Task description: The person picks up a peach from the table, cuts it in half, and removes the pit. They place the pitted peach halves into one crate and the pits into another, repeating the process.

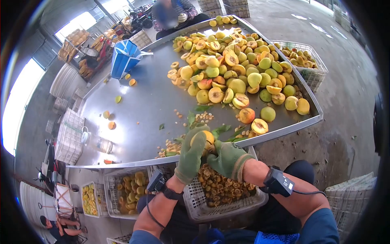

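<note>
My left hand (191, 154), in a green glove, is closed around a yellow peach (209, 139) at the front edge of the metal table (138, 118). My right hand (230, 159), gloved the same way, is closed with its fingertips against the peach's lower side; whatever it grips is hidden. Both hands are above a grey plastic crate (199, 209) holding many brown pit pieces (225, 189). Just beyond them, small pale kernels (168, 148) and green leaves (221, 130) lie on the table. A cut peach half (259, 126) rests to the right.
A large heap of whole and halved peaches (231, 61) covers the table's right side. A blue bag (126, 59) and a clear jar (101, 144) stand at left. Peach-filled crates (106, 191) are below left; another crate (315, 77) is right. A person (178, 16) sits across the table.
</note>
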### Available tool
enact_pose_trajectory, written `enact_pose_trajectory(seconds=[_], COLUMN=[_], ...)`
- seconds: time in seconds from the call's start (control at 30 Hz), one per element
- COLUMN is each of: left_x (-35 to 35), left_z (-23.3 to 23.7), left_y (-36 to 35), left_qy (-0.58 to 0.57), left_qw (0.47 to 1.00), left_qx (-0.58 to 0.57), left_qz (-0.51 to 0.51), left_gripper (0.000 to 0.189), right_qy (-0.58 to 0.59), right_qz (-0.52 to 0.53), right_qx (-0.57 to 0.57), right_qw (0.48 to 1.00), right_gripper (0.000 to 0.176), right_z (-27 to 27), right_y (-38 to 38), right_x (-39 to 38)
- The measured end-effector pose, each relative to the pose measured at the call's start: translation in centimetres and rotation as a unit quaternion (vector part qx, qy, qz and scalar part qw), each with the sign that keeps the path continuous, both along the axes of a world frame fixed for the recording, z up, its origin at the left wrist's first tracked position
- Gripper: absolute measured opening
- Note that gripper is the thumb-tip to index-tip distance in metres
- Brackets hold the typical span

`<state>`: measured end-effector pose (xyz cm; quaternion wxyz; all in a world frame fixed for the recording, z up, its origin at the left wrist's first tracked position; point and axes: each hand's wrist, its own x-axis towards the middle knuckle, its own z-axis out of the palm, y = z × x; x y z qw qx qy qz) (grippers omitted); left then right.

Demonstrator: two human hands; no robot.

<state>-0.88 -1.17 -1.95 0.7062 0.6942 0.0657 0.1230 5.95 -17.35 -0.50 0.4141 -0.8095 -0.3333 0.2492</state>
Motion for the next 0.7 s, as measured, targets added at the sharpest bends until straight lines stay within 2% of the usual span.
enact_pose_trajectory(seconds=[0.07,0.17,0.27,0.33,0.37,0.43,0.53,0.6,0.63,0.7], left_x=[-0.2,-0.4,-0.5,-0.6,-0.5,-0.6,-0.7,-1.2,-1.6,-2.3], left_z=[-0.2,-0.3,0.2,0.4,0.3,-0.2,0.8,1.4,1.6,2.1], left_y=[-0.2,-0.6,-1.5,-2.0,-2.0,-2.0,-2.7,-3.3,-3.5,-3.1], left_qy=[-0.009,-0.014,-0.023,-0.04,-0.051,-0.074,-0.117,-0.114,-0.113,-0.056], left_qw=[1.0,1.0,0.999,0.998,0.998,0.995,0.988,0.993,0.993,0.975], left_qx=[0.004,0.005,-0.015,-0.004,0.013,0.046,0.091,0.029,-0.002,-0.204], left_qz=[0.013,0.021,0.035,0.044,0.044,0.045,0.029,-0.007,-0.023,-0.069], left_gripper=[0.041,0.04,0.039,0.04,0.042,0.044,0.048,0.051,0.053,0.056], right_qy=[0.029,0.168,0.251,0.391,0.458,0.617,0.789,0.855,0.846,0.813], right_qz=[0.012,0.044,0.067,0.058,0.054,0.125,0.235,0.309,0.319,0.351], right_qx=[-0.009,0.052,0.138,0.027,-0.031,0.047,0.159,0.194,0.226,0.265], right_qw=[0.999,0.983,0.956,0.918,0.887,0.775,0.546,0.37,0.362,0.382], right_gripper=[0.023,0.025,0.027,0.026,0.027,0.026,0.029,0.033,0.039,0.04], right_z=[-0.8,-0.3,0.2,4.0,5.3,3.3,0.1,-1.3,-1.6,-1.4], right_y=[0.4,0.4,0.0,-1.0,-1.3,-1.7,-1.9,-1.8,-2.1,-2.6], right_x=[0.1,0.3,0.6,1.2,1.5,2.6,2.8,2.3,1.7,0.4])
